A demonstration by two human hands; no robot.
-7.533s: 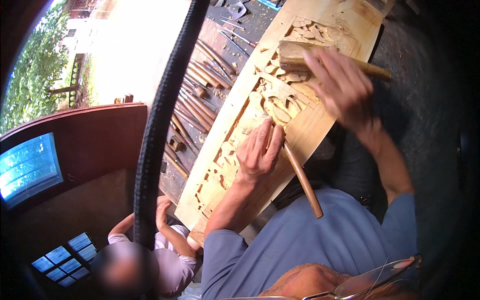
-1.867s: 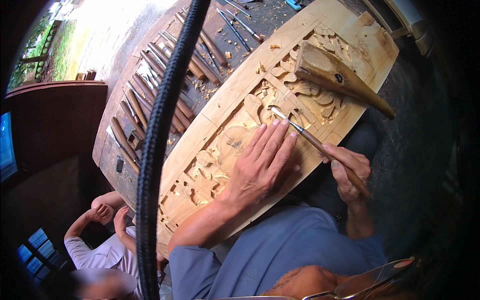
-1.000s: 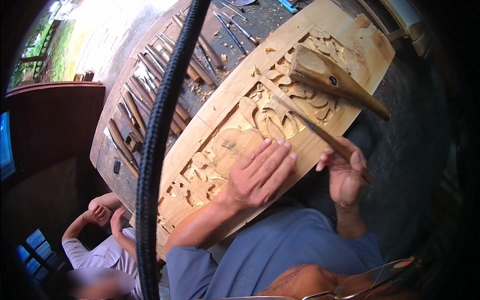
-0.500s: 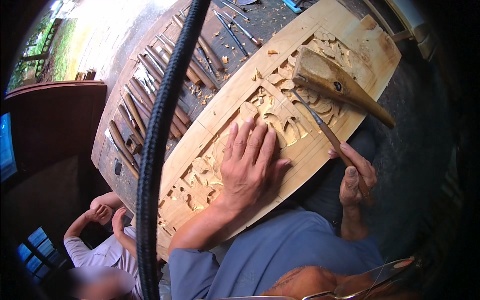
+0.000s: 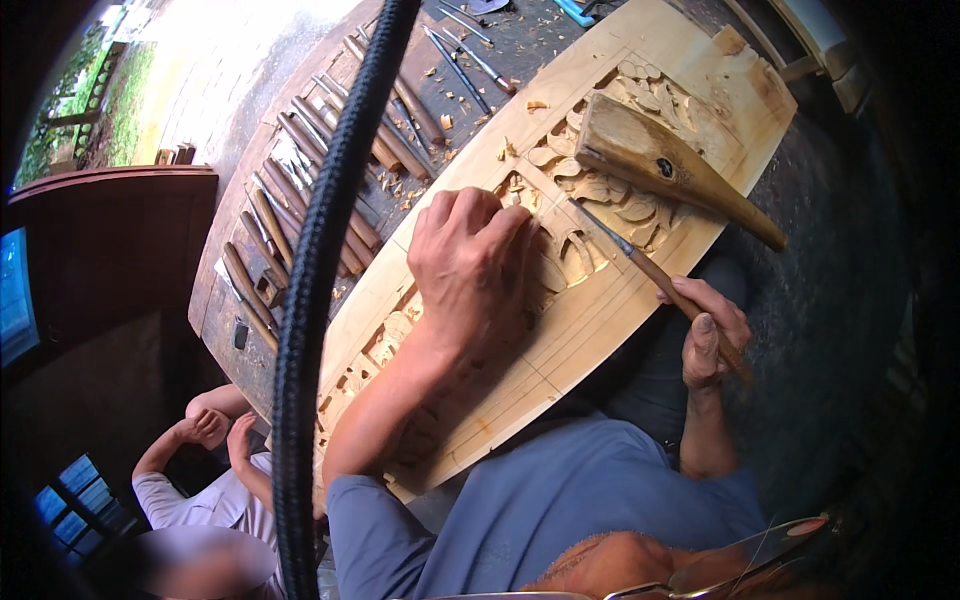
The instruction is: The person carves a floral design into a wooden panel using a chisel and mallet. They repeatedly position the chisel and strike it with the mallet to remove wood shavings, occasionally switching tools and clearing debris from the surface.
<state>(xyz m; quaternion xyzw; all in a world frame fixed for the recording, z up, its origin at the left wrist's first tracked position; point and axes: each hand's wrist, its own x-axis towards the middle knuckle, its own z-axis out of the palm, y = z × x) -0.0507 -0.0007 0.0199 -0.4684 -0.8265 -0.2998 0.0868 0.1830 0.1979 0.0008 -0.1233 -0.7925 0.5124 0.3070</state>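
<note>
While gripped, chisel [image 5: 640, 262] tip up-left.

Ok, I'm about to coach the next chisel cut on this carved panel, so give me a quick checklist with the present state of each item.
1. Chisel gripped: ok, the right hand wraps its wooden handle.
2. Blade on the work: ok, the tip rests in the carved relief of the wooden panel.
3. Panel steadied: ok, the left hand lies flat on the carving.
4. Left fingers clear of the edge: not ok, they lie close beside the blade tip.
5. Wooden mallet within reach: ok, it lies on the panel, in nobody's hand.
6. Edge sharpness: cannot tell.
</note>
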